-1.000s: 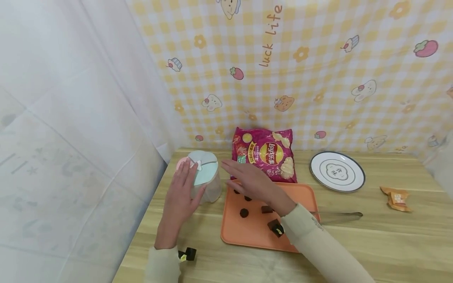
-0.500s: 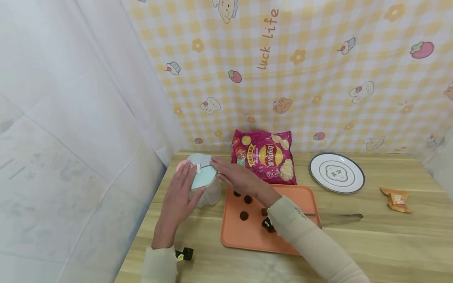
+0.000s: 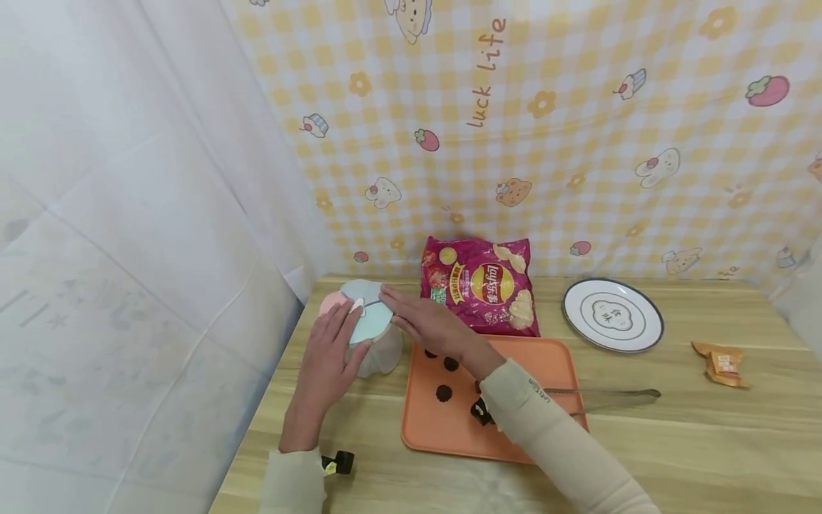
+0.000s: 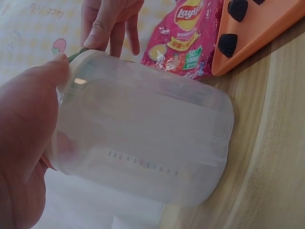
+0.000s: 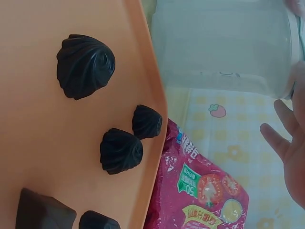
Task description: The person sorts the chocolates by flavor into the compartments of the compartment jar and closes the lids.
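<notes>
A clear canister (image 3: 382, 353) stands at the table's back left, under a sectioned lid (image 3: 371, 325) of pink, pale blue and mint with a small white bow-shaped knob. My left hand (image 3: 325, 355) lies over the lid's left side, fingers stretched across it and thumb at the near rim. From the right, my right hand (image 3: 434, 323) touches the lid's right edge with extended fingertips. In the left wrist view the right thumb (image 4: 99, 32) meets the rim of the canister (image 4: 147, 129), while other fingers hang beyond it. The right wrist view shows only part of the right hand (image 5: 295, 148).
An orange tray (image 3: 437, 435) bearing dark chocolates (image 3: 444, 392) and metal tongs (image 3: 616, 392) lies under the right forearm. Behind it leans a chip bag (image 3: 478, 285). A plate (image 3: 612, 315) and an orange wrapped snack (image 3: 722, 364) are rightward; small black pieces (image 3: 344, 462) sit by the left sleeve.
My right hand has moved left from beside the canister onto the lid's right edge. The left hand stays on the lid with little movement.
</notes>
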A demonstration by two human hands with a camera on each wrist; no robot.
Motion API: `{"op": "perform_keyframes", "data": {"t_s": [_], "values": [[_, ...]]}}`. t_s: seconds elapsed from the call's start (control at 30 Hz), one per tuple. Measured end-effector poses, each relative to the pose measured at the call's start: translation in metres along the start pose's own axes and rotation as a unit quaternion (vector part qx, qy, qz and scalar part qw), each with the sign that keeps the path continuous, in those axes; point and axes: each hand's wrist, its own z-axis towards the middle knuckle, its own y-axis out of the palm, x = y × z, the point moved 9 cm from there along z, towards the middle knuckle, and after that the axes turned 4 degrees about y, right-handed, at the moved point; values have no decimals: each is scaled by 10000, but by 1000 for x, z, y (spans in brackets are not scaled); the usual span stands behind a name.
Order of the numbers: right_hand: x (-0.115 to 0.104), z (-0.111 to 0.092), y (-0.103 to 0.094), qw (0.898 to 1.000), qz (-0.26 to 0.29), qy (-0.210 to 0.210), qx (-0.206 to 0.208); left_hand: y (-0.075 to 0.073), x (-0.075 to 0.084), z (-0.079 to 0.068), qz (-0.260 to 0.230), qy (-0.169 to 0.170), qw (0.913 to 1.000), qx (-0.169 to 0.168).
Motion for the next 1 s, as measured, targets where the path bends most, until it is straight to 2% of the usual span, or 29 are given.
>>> {"op": "perform_keyframes", "data": {"t_s": [0.3,0.53,0.87,1.0], "values": [[2,2,2,9999,72,94,118,-1,0,-2,24,63,9995,314],[4,1,2,9996,-62,173,193,1,-1,-2,-2,52,9991,414],[5,1,3,9996,-15,206,216,-2,2,-3,-50,182,9967,784],[6,1,2,9992,77,320,226,-2,-1,-3,-162,76,9962,852]]}}
